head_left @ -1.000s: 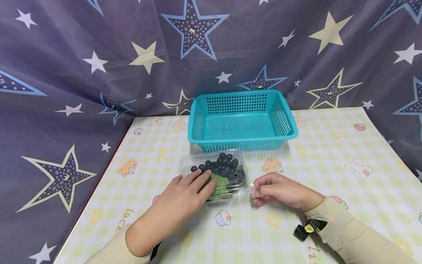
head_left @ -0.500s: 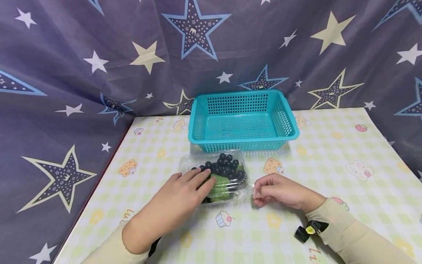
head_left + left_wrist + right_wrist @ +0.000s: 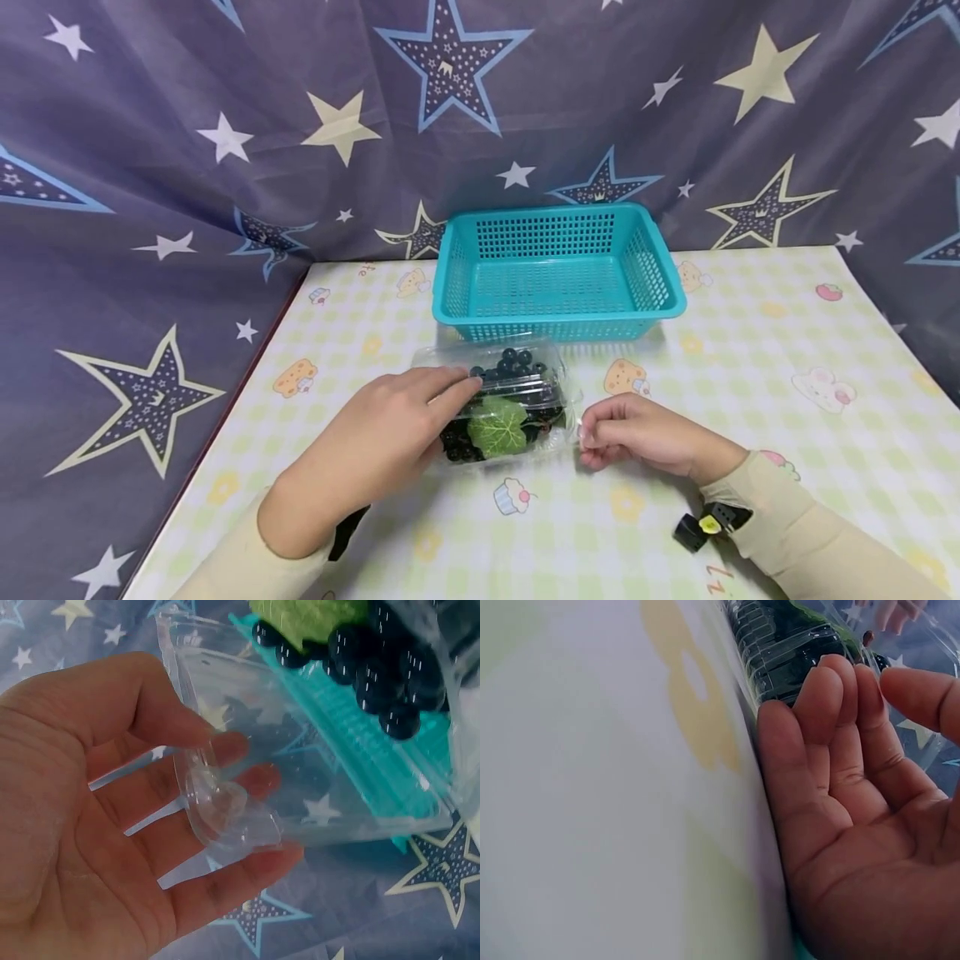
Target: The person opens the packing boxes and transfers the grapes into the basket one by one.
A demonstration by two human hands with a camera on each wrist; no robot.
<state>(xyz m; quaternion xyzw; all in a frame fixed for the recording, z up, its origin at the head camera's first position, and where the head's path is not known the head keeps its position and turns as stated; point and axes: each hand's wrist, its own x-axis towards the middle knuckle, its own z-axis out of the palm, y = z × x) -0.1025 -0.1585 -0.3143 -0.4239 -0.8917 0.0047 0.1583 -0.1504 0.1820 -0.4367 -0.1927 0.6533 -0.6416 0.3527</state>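
A clear plastic clamshell box [image 3: 551,446] lies on the table, holding dark round grapes [image 3: 513,362] and a green leaf [image 3: 497,427]. Its transparent lid [image 3: 322,780] is raised at the near side and tilts over the fruit. My left hand [image 3: 382,425] pinches the lid's edge, thumb on one face and fingers behind it in the left wrist view. At the box's right end, my right hand [image 3: 641,433] pinches the clear plastic edge between thumb and curled fingers. The box's ridged wall [image 3: 761,637] shows just beyond those fingertips in the right wrist view.
Behind the box stands a turquoise perforated basket [image 3: 558,321]. A checked cloth with cartoon prints covers the table [image 3: 750,350]. A dark curtain [image 3: 292,75] with stars hangs along the back and sides.
My left hand has gone from lying on top of the lid to gripping its edge, and the lid has lifted at the near side. My right hand stays at the box's right end.
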